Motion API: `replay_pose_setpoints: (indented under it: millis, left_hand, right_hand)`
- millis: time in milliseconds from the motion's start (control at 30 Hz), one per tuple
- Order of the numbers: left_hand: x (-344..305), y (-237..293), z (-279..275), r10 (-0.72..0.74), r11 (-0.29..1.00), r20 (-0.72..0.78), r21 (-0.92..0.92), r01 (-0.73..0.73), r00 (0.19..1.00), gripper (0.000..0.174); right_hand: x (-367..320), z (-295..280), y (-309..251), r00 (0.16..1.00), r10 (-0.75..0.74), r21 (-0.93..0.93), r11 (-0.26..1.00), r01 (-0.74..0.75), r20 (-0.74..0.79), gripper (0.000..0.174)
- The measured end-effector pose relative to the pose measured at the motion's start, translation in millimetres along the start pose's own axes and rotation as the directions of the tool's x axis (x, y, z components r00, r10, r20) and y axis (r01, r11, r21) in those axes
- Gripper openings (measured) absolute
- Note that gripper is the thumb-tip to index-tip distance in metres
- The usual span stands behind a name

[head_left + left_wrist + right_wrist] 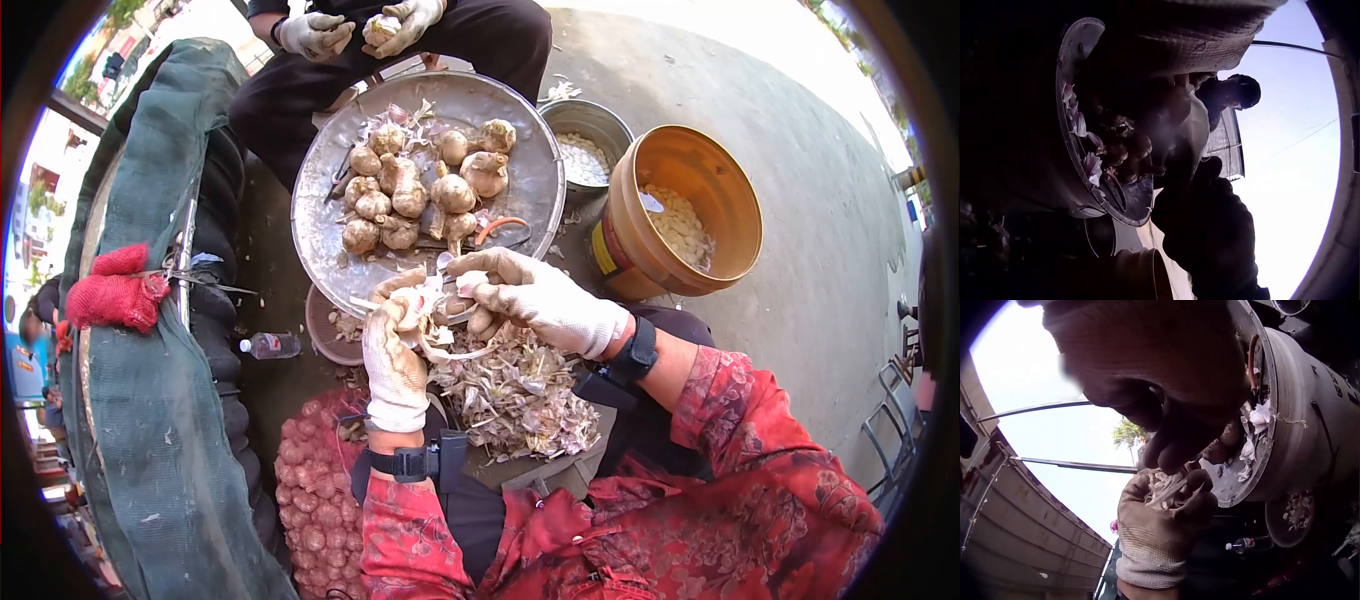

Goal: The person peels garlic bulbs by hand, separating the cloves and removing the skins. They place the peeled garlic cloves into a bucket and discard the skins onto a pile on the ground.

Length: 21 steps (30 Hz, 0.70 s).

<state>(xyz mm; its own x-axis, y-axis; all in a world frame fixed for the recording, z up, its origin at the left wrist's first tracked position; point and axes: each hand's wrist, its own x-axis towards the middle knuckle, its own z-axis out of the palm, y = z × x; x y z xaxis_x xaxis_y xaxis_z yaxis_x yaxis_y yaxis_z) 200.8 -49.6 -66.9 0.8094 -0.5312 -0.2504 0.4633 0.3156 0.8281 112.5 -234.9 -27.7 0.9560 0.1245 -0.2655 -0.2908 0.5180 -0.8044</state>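
Note:
My gloved left hand (395,370) grips a partly broken garlic bulb (422,302), with strips of loose skin hanging from it. Close beside it, my gloved right hand (550,300) pinches a garlic clove (470,283) between thumb and fingers. In the right wrist view the garlic in the left palm shows as pale pieces and skin under the right fingertips. Both hands are over the near edge of a round metal tray (535,185). Whole garlic bulbs (455,193) with brown, dirty skins lie on it, beside an orange-handled tool (500,228). The left wrist view is mostly dark.
Below my hands is a heap of garlic skins (520,395). An orange bucket (625,215) and a metal bucket (612,128) hold peeled cloves. A red net sack of garlic (315,490) and a bottle (270,346) are at left. Opposite sits another gloved person (390,35).

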Motion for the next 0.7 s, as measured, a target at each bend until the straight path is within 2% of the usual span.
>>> replay_pose_setpoints:
  millis: [33,67,100,133,167,200,233,267,333,400,433,467,533,600,667,700]
  left_hand:
    - [-3.0,3.0,7.3,0.01,0.997,0.009,0.075,-0.01,1.0,0.039]
    - [0.3,-0.4,-2.5,0.023,0.885,0.015,0.464,-0.027,1.0,0.037]
    - [3.4,-5.5,-2.7,0.244,0.516,0.16,0.814,-0.267,0.957,0.035]
    - [6.5,-9.8,-2.0,0.35,-0.019,0.386,0.914,-0.405,0.853,0.034]
    - [-3.1,-9.7,-4.6,0.388,0.218,0.296,0.891,-0.399,0.873,0.03]
    - [-5.1,-4.6,2.7,0.386,0.22,0.294,0.891,-0.397,0.874,0.03]
    - [-5.3,-1.4,7.3,0.214,0.716,0.042,0.673,-0.186,0.976,0.031]
    - [-4.5,0.1,9.3,-0.076,0.968,-0.093,0.233,0.096,0.993,0.035]
    - [-6.1,2.6,6.5,-0.081,0.957,-0.051,0.277,0.092,0.995,0.035]
    - [-9.3,4.5,9.4,-0.159,0.985,0.021,0.066,0.158,0.987,0.033]
    - [-10.2,5.3,12.4,-0.209,0.977,0.005,0.053,0.209,0.978,0.033]
    - [-11.1,5.3,14.6,-0.209,0.977,0.006,0.053,0.209,0.978,0.033]
    - [-12.6,5.0,16.4,-0.164,0.967,0.003,0.2,0.16,0.986,0.033]
    - [-12.1,2.1,11.9,-0.152,0.977,0.041,0.159,0.144,0.987,0.034]
    - [-8.9,0.6,13.6,-0.204,0.979,-0.035,-0.027,0.203,0.978,0.029]
    - [-8.0,0.6,13.5,-0.204,0.979,-0.036,-0.027,0.203,0.978,0.029]
  right_hand:
    - [4.2,-5.8,7.8,1.0,-0.029,0.003,1.0,0.029,0.001,0.036]
    - [6.3,-6.3,9.4,1.0,-0.025,0.007,1.0,0.025,0.0,0.036]
    - [8.2,-6.2,9.2,0.999,-0.03,-0.021,0.999,0.03,-0.023,0.037]
    - [9.8,-6.2,8.6,0.998,-0.037,-0.052,0.998,0.034,-0.046,0.037]
    - [9.7,-3.3,9.6,0.994,-0.11,-0.011,0.994,0.11,-0.007,0.041]
    - [10.4,-5.7,13.3,0.994,-0.107,-0.01,0.994,0.107,-0.009,0.041]
    - [11.7,-10.0,18.8,0.986,-0.167,-0.017,0.986,0.167,-0.003,0.038]
    - [12.6,-12.7,21.7,0.974,-0.228,-0.025,0.973,0.228,0.002,0.036]
    - [14.8,-11.6,21.9,0.968,-0.249,-0.081,0.966,0.245,-0.043,0.035]
    - [17.2,-10.4,24.9,0.946,-0.281,-0.305,0.926,0.222,-0.164,0.035]
    - [15.7,-5.9,24.2,0.949,-0.254,-0.192,0.957,0.219,-0.188,0.035]
    - [16.2,-6.1,26.3,0.949,-0.254,-0.192,0.957,0.218,-0.188,0.035]
    - [19.7,-9.1,34.2,0.872,-0.481,-0.582,0.737,0.344,-0.094,0.034]
    - [19.8,-9.5,38.2,0.875,-0.475,-0.591,0.735,0.332,-0.099,0.035]
    - [17.6,-7.2,34.9,0.877,-0.468,-0.666,0.69,0.284,-0.111,0.036]
    - [17.2,-7.5,33.5,0.877,-0.468,-0.666,0.69,0.284,-0.11,0.036]
